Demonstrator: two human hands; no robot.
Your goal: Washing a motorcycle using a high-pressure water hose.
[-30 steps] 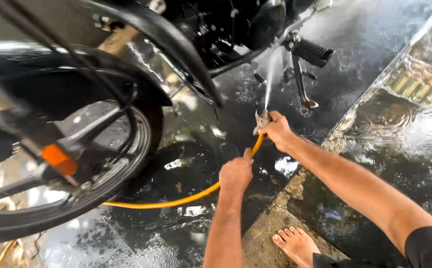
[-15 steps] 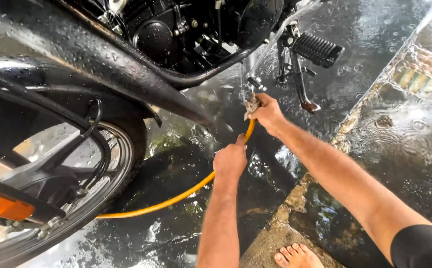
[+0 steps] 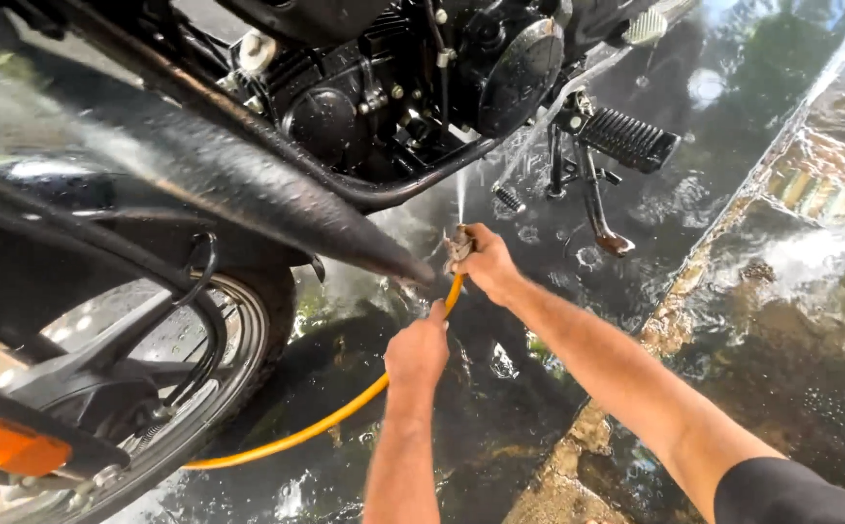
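Both hands grip 1 wet yellow rubber hose (image 3: 345, 417) below the black motorcycle engine (image 3: 384, 87), my right hand (image 3: 486, 262) clamped at its metal nozzle (image 3: 457, 243), left hand (image 3: 418, 351) closed behind; slippery wet grip could let the spray whip aside.

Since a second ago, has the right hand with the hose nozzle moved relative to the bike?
Yes. The right hand with the nozzle has shifted from near the footpeg toward the engine, now spraying up at the frame underside.
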